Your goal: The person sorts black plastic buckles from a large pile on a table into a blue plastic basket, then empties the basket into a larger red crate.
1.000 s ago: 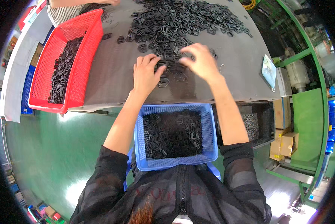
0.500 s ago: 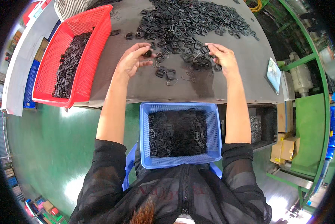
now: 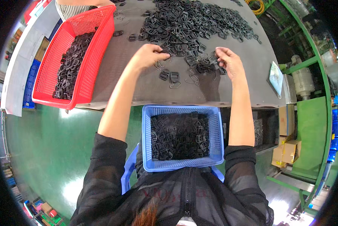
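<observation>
Buckles (image 3: 193, 22), black, flat, roughly rectangular, slotted

Left hand (image 3: 145, 57) now farther right, its fingers (image 3: 156, 48) closer together than half a second ago

Small black slotted buckles (image 3: 193, 23) lie at mixed angles in a dense, overlapping heap at the frame's upper centre, with a loose cluster (image 3: 204, 67) just below and two side-by-side pieces (image 3: 174, 76) to that cluster's left.
</observation>
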Motion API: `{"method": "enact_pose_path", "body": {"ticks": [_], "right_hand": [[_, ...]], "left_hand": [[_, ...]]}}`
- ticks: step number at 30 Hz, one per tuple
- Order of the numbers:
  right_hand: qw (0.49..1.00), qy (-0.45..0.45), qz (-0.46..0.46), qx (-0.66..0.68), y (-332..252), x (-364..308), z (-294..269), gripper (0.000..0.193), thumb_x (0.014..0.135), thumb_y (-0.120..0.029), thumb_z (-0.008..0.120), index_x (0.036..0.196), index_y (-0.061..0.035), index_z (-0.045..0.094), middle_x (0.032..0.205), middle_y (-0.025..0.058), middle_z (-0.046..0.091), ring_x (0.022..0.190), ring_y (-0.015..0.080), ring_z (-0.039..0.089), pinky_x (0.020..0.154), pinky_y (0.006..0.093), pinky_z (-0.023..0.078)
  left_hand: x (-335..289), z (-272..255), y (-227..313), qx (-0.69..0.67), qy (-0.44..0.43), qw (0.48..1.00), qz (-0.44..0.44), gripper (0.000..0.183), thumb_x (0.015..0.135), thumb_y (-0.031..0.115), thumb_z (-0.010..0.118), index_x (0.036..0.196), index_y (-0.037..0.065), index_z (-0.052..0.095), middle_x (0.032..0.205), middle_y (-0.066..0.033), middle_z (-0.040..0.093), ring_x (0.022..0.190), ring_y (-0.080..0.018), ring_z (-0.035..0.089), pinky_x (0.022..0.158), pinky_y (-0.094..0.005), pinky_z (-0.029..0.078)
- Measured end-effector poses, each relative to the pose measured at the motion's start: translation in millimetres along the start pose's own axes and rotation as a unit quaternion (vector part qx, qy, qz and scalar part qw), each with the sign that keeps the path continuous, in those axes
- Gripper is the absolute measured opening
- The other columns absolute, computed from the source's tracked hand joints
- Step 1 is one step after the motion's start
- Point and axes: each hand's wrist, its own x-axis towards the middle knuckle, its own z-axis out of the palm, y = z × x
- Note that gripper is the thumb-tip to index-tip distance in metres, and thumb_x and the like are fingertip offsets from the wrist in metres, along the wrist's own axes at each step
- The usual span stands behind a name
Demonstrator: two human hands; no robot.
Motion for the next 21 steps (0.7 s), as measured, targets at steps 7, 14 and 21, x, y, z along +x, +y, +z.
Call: {"method": "enact_pose_path", "body": {"ticks": [7,14,21], "right_hand": [[0.931,0.057,-0.098,-0.348,13.7,21.6,-1.8,0.021,0.074,-0.017,0.073,0.089,-0.0021,0.068,0.074,-0.0014,0.065,0.064,0.006,0.054,0.059,0.0207,0.042],[0.995,0.014,-0.032,-0.093,18.7,14.2,-28.0,0.018,0.077,-0.014,0.071,0.091,-0.0039,0.067,0.076,-0.0013,0.063,0.065,0.0063,0.054,0.054,0.0188,0.041],[0.989,-0.104,0.055,0.085,4.5,5.0,5.5,0.021,0.083,-0.023,0.065,0.093,-0.004,0.063,0.068,-0.0011,0.055,0.061,0.0095,0.053,0.047,0.0182,0.037]], "left_hand": [[-17.3,-21.9,5.3,-0.208,-0.022,0.977,-0.048,0.028,0.083,0.033,0.064,0.081,0.006,0.059,0.067,0.0016,0.053,0.054,-0.0051,0.042,0.041,-0.0223,0.029],[-46.3,-10.8,-13.1,-0.536,0.013,0.837,-0.108,0.013,0.084,0.018,0.06,0.088,0.007,0.054,0.087,-0.0055,0.059,0.066,-0.0109,0.055,0.044,-0.0185,0.037],[-53.1,41.2,-2.0,0.157,0.154,0.975,0.032,0.038,0.071,0.031,0.074,0.086,-0.002,0.062,0.065,-0.0094,0.06,0.063,-0.0159,0.058,0.058,-0.0327,0.046]]}}
